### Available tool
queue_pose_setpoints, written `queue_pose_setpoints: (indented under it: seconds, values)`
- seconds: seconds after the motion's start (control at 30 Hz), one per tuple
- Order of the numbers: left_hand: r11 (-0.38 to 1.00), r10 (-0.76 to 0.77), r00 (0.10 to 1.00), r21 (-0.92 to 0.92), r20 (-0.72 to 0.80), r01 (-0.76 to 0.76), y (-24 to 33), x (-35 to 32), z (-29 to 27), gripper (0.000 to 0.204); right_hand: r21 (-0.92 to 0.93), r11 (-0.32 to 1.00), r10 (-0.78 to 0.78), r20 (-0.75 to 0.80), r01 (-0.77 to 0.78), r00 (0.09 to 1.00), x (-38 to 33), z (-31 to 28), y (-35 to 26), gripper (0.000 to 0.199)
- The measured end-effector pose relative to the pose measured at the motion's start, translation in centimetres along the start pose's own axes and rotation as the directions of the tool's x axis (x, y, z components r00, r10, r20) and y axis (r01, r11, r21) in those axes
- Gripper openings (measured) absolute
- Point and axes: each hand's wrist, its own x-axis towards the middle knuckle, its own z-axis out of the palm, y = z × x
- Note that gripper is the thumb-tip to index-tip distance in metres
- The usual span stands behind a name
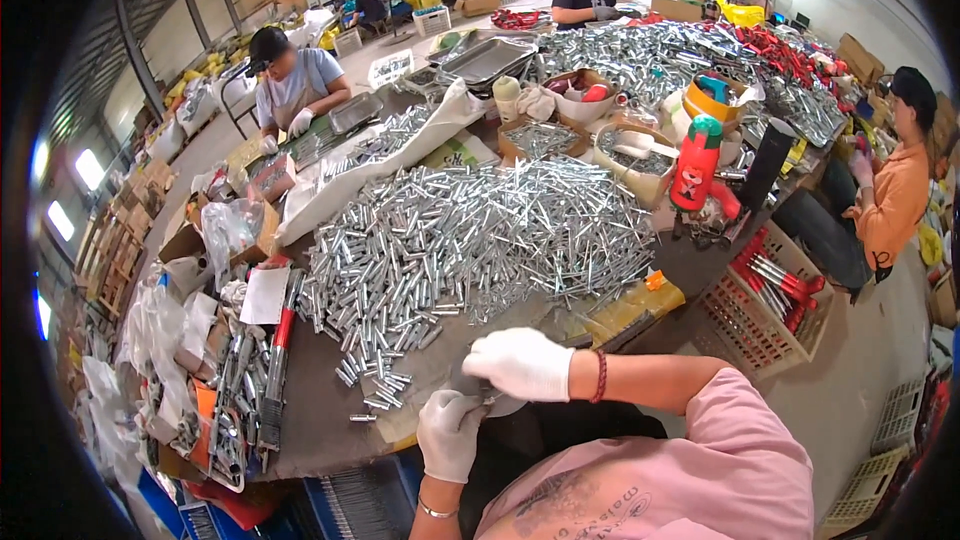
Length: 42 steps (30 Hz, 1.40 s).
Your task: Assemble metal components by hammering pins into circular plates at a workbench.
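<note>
My left hand (448,437) and my right hand (522,363), both in white gloves, meet at the near edge of the worktable (325,405). Their fingers are closed close together around something small. A dark grey patch and a bit of metal show between them, but the gloves hide its kind. Just beyond my hands lies a big heap of short silvery metal tubes (370,250), with several loose ones trailing toward my left hand. Thinner metal pins (580,230) make up the heap's right side.
Red-handled tools (275,370) and plastic bags lie at the left. A red bottle (692,175), a black cylinder (768,162) and a tub with a scoop (635,155) stand at the right. A crate (770,325) sits below the table's right side. Co-workers (300,85) work around the table.
</note>
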Motion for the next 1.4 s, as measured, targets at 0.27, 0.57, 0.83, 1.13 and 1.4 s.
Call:
queue_pose_setpoints:
  seconds: [0.27, 0.57, 0.83, 1.13, 1.4]
  values:
    - [0.999, 0.036, 0.999, 0.002, -0.013, -0.036, 0.1, 0.0, -0.1, 0.019, 0.18, 0.981, 0.07, 0.0, -0.069, 0.998, -1.3, 1.4, -2.9, 0.042]
    - [0.997, 0.079, 0.997, 0.02, -0.003, -0.079, 0.3, 0.1, -0.2, 0.02, 0.162, 0.986, 0.047, 0.009, -0.047, 0.999, -2.1, 1.2, -2.9, 0.038]
    - [0.999, 0.038, 0.999, 0.015, -0.034, -0.037, -0.5, -0.2, 0.3, 0.025, 0.023, 0.999, -0.049, -0.007, 0.049, 0.999, -1.5, 1.6, -3.3, 0.031]
    - [0.995, 0.087, 0.996, 0.058, -0.015, -0.086, -0.3, -1.4, 0.0, 0.02, -0.053, 0.998, -0.017, -0.016, 0.016, 1.0, -3.0, 0.7, -4.3, 0.033]
    - [0.998, -0.014, 1.0, -0.055, 0.002, 0.015, 0.2, 0.9, 0.4, 0.014, -0.296, 0.939, 0.162, -0.073, -0.177, 0.984, -4.5, -1.3, 1.5, 0.022]
